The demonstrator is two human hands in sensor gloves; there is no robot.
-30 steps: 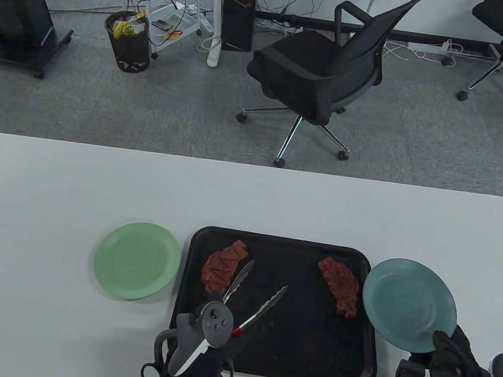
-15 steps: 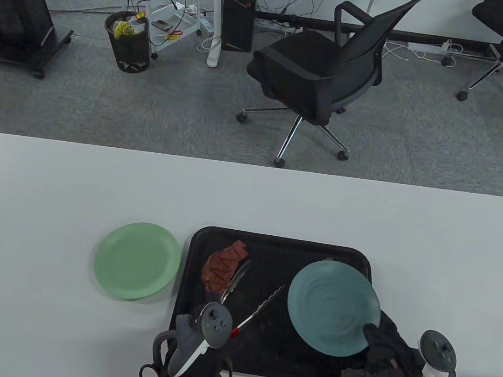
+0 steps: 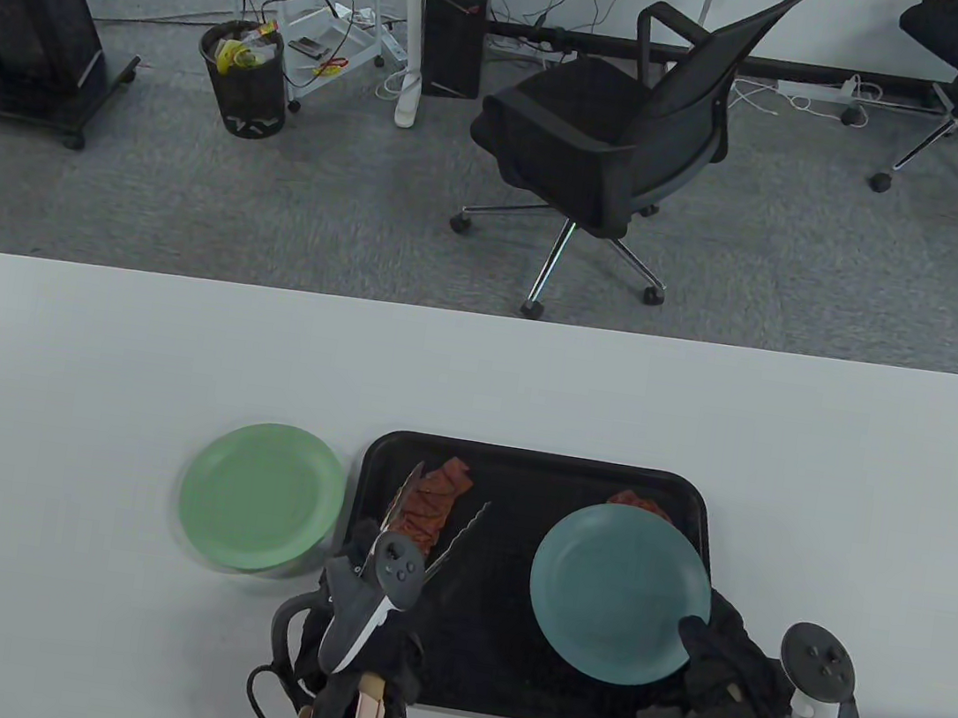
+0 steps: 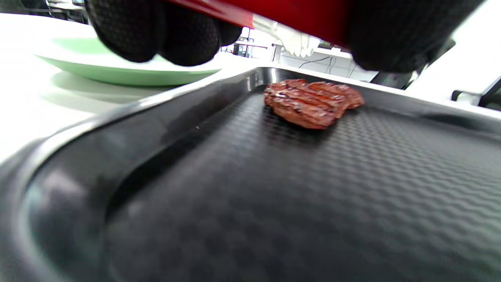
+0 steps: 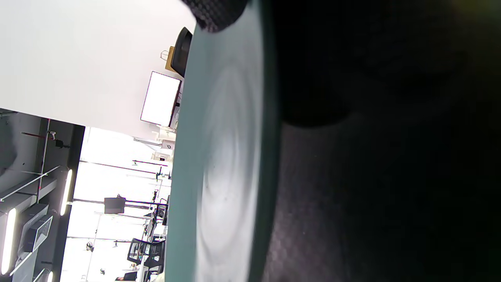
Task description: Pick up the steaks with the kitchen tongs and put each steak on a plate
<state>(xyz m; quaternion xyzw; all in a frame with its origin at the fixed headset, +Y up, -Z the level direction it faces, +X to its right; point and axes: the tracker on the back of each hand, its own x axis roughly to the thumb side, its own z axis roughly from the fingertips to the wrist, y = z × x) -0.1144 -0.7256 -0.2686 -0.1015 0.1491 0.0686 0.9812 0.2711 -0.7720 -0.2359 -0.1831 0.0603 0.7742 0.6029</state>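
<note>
Now tongs (image 3: 439,518) astride left steak (image 3: 429,508), formerly beside

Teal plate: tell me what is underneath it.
The teal plate, held by the right hand, hangs over the black tray. Only a sliver of the right steak peeks past its far edge; the rest is covered.

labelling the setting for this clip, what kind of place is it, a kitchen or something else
Most likely an office or lab used for recording, not a kitchen. Beyond the white table stand swivel office chairs on grey carpet, a wire waste bin, and loose cables with a power strip along the wall.
</note>
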